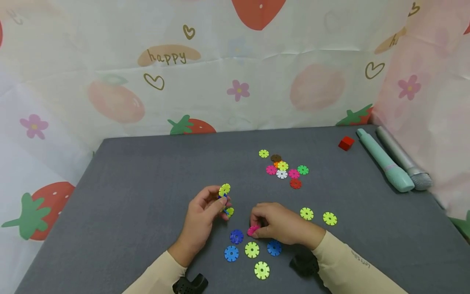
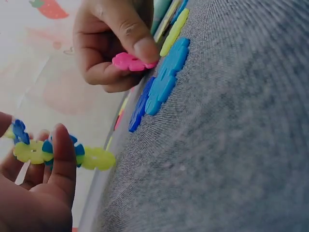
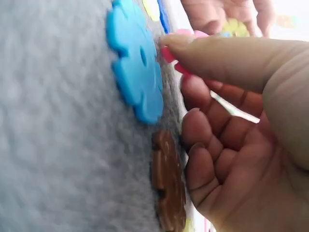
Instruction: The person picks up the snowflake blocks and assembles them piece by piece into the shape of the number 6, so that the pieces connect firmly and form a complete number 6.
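picking, i think: right hand [image 1: 274,221] pinches pink disc [image 1: 252,231], left hand [image 1: 202,215] holds joined discs [image 1: 225,189] left of it; next, probably line up and push.

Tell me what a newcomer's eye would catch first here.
Probably the bright pink disc, pinched in the right hand. Then the joined yellow and blue discs held in the left hand. Beyond them, a red cube stands out near the far right corner of the grey table.
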Available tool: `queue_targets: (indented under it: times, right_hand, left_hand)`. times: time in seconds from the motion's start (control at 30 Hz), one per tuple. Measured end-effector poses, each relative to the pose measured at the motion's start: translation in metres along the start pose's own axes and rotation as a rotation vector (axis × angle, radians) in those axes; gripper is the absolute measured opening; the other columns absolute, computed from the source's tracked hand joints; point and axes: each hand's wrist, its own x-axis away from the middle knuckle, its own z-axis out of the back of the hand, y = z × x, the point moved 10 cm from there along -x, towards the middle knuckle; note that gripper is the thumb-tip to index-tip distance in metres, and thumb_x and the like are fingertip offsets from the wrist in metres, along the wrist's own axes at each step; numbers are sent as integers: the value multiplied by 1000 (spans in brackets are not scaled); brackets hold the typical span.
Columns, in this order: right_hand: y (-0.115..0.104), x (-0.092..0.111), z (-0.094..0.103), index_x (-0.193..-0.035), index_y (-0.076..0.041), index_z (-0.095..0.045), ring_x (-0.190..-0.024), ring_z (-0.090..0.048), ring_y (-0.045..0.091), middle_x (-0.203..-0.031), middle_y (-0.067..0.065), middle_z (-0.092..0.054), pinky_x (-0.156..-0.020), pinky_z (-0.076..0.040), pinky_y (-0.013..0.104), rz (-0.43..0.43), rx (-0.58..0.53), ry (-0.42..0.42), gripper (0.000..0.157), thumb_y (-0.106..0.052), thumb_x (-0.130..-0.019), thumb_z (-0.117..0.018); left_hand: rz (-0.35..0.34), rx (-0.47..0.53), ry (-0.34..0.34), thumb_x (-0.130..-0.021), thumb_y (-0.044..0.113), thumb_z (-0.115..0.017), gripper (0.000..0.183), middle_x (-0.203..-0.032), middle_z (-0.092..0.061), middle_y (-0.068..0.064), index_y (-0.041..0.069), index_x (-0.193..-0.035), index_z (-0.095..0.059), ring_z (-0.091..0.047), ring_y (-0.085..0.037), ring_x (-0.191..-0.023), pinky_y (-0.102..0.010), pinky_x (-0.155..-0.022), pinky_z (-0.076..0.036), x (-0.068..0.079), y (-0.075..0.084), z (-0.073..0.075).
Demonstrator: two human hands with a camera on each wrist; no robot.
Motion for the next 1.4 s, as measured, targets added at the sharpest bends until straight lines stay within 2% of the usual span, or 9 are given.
queue_targets:
  times: [0.13, 0.37, 0.5, 0.63, 0.9, 1.0, 1.1, 1.23, 1.4]
  right_hand:
    - [-1, 0, 14, -87, -21, -74, -75, -57, 12, -84, -8, -61, -66, -49, 31, -76, -107, 79, 16, -21, -99, -86]
    - [13, 5, 32, -97, -10, -75, -78, -63, 25, -86, 8, -70, -71, -54, 37, -219, -418, 216, 11, -18, -103, -80]
    - [16, 7, 37, -103, -3, -71, -84, -70, 30, -90, 15, -72, -80, -61, 42, -247, -573, 254, 15, -14, -102, -81]
    - [15, 6, 38, -107, 2, -71, -86, -74, 31, -97, 20, -75, -85, -63, 41, -247, -684, 268, 16, -13, -105, -76]
    - [14, 10, 42, -102, 4, -66, -79, -62, 25, -90, 18, -68, -74, -58, 35, -290, -705, 314, 29, -24, -110, -70]
    - [12, 10, 41, -103, 7, -66, -77, -61, 24, -89, 17, -67, -73, -57, 34, -283, -715, 299, 31, -23, -110, -69]
    - [10, 9, 38, -101, 5, -68, -76, -61, 23, -88, 15, -67, -71, -56, 34, -270, -717, 272, 28, -21, -111, -68]
    - [7, 9, 37, -98, 1, -69, -75, -61, 22, -86, 14, -66, -70, -54, 33, -248, -721, 248, 23, -18, -110, -68]
    - [4, 8, 34, -97, 5, -67, -73, -60, 19, -84, 13, -65, -68, -53, 31, -228, -764, 245, 23, -14, -110, -67]
  left_hand:
    - [19, -13, -31, -114, 12, -62, 32, -110, -69, -29, -15, -130, -64, -73, -26, -95, -34, -74, -63, 1, -1, -3]
    - [-6, -76, -95, -118, 20, -52, 38, -120, -73, -28, -10, -136, -68, -73, -42, -106, -35, -78, -63, 3, 3, -10]
    - [-79, -141, -131, -118, 15, -52, 33, -120, -72, -27, -9, -129, -71, -71, -41, -106, -37, -78, -63, 4, 9, -15]
    - [-185, -193, -140, -113, 4, -60, 20, -110, -73, -22, -4, -121, -77, -71, -36, -93, -37, -76, -64, 5, 17, -18]
    - [-319, -243, -130, -104, -4, -72, 16, -109, -76, -7, 4, -111, -83, -70, -29, -79, -36, -69, -63, 9, 30, -24]
    - [-358, -266, -126, -103, -5, -73, 15, -109, -77, -5, 4, -110, -83, -70, -30, -77, -34, -67, -62, 10, 33, -25]
    - [-380, -289, -121, -103, -4, -73, 15, -109, -77, -4, 4, -110, -83, -69, -30, -76, -32, -68, -61, 11, 35, -25]
    - [-400, -324, -121, -103, -4, -73, 15, -109, -77, -3, 6, -108, -84, -70, -26, -82, -29, -72, -59, 13, 38, -27]
    - [-436, -366, -109, -101, -5, -75, 16, -108, -77, -2, 6, -106, -85, -73, -22, -93, -27, -78, -58, 15, 43, -28]
